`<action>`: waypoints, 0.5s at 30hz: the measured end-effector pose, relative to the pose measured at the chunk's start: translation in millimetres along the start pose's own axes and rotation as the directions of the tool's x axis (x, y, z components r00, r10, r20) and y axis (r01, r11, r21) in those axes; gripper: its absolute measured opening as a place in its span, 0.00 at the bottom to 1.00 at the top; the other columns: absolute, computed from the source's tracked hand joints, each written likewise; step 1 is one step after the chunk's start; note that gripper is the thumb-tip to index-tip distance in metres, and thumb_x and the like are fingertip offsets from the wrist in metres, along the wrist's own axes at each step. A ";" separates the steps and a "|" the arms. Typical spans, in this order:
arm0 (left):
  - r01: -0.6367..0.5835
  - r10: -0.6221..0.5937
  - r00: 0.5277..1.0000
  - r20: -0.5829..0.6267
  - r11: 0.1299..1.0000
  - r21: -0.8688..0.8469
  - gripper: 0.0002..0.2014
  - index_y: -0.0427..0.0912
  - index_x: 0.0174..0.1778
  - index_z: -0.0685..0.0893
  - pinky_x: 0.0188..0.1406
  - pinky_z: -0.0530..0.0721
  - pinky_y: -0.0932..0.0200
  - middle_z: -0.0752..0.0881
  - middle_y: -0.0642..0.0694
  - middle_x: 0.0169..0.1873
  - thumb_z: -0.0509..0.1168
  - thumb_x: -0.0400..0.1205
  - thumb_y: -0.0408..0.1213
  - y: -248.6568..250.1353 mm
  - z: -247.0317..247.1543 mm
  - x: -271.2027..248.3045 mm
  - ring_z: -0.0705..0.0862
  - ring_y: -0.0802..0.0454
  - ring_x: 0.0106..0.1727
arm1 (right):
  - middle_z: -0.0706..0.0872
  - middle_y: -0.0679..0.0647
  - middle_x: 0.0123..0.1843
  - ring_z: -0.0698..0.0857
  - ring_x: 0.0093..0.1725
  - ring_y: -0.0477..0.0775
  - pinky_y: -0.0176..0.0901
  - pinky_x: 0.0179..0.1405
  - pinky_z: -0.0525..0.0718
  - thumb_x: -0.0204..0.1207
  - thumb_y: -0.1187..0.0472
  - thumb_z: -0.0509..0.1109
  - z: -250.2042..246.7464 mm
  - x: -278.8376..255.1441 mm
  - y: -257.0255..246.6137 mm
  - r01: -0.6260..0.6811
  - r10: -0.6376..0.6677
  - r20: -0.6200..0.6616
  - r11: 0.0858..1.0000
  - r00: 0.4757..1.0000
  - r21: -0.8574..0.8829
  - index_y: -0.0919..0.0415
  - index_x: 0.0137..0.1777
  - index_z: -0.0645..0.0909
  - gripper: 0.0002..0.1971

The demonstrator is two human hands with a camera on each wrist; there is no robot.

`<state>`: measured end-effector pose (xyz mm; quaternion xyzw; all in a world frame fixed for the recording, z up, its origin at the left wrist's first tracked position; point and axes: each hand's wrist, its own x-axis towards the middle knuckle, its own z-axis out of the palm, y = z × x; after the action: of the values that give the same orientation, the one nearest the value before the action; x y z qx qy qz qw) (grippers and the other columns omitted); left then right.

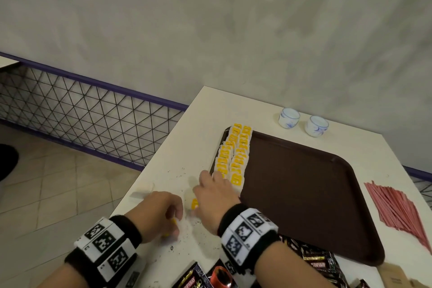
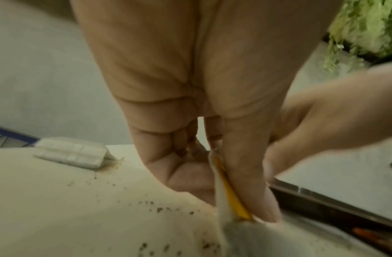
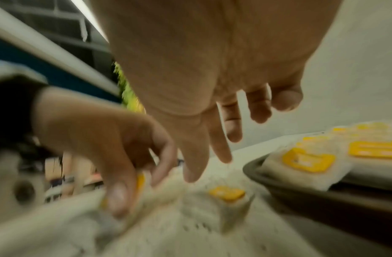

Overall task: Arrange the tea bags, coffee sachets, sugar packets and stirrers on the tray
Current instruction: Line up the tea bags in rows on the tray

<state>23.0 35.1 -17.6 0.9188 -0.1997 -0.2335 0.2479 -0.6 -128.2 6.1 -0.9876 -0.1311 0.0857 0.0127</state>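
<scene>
Left hand (image 1: 161, 214) pinches a tea bag (image 2: 229, 194) between thumb and fingers, just left of the tray (image 1: 304, 194) — right hand (image 1: 216, 196) spread loose over another tea bag (image 3: 226, 193) beside the tray's near-left corner. Two rows of tea bags (image 1: 233, 154) line the tray's left edge.

The tray (image 1: 304, 194) is dark brown, and the tea bags (image 1: 236, 154) lined along its left edge are white with bright yellow tags printed in white. A loose tea bag (image 1: 192, 201) on the cream-white table (image 1: 187, 142) shows the same yellow tag. Dark brown specks (image 1: 180, 173) dot the table surface. The stirrers (image 1: 397, 210) are pinkish red. Two cups (image 1: 302, 121) are white with blue painted markings. The coffee sachets (image 1: 315, 262) are black with red and gold print. Wristbands (image 1: 247, 231) are black, carrying white panels with black square-code patterns. The wall is mottled grey; the mesh fence is black diamond lattice with a purple rail.
</scene>
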 end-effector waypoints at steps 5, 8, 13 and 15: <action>-0.022 0.020 1.000 -0.016 0.988 -0.153 0.11 0.49 0.40 0.83 0.35 0.80 0.70 0.89 0.50 0.38 0.70 0.71 0.27 -7.1 -5.7 -28.8 0.85 0.60 0.32 | 0.63 0.60 0.72 0.64 0.69 0.65 0.57 0.67 0.65 0.80 0.64 0.61 11.1 14.1 -12.2 -0.077 0.083 0.067 0.993 0.994 -0.087 0.67 0.62 0.78 0.13; -0.030 0.024 0.999 -0.044 0.990 -0.140 0.11 0.53 0.39 0.84 0.36 0.79 0.72 0.87 0.53 0.38 0.71 0.72 0.29 -11.4 -9.6 -38.8 0.84 0.64 0.33 | 0.64 0.59 0.69 0.64 0.69 0.65 0.58 0.67 0.65 0.78 0.61 0.67 13.8 16.4 -13.4 -0.078 0.085 0.089 0.993 0.992 -0.086 0.66 0.60 0.79 0.13; -0.051 0.031 0.995 -0.098 0.976 -0.212 0.12 0.49 0.39 0.84 0.30 0.78 0.73 0.88 0.53 0.26 0.72 0.72 0.26 -1.1 -18.3 -42.4 0.83 0.62 0.27 | 0.73 0.60 0.62 0.65 0.66 0.64 0.58 0.65 0.64 0.77 0.54 0.70 12.4 12.6 -12.7 -0.033 0.035 0.188 0.999 0.982 -0.014 0.62 0.60 0.78 0.15; -0.072 0.050 0.994 -0.097 0.969 -0.237 0.12 0.50 0.37 0.84 0.32 0.79 0.69 0.88 0.53 0.26 0.72 0.71 0.25 4.5 -22.3 -41.6 0.83 0.61 0.27 | 0.77 0.58 0.51 0.68 0.59 0.60 0.56 0.63 0.66 0.79 0.54 0.68 8.1 1.7 -10.5 -0.027 0.008 0.125 0.987 0.992 0.157 0.59 0.56 0.77 0.11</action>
<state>-0.2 59.6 15.8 0.8850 -0.1869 -0.2066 0.3731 -3.1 -117.6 -1.8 -0.9774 -0.1158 0.1568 0.0821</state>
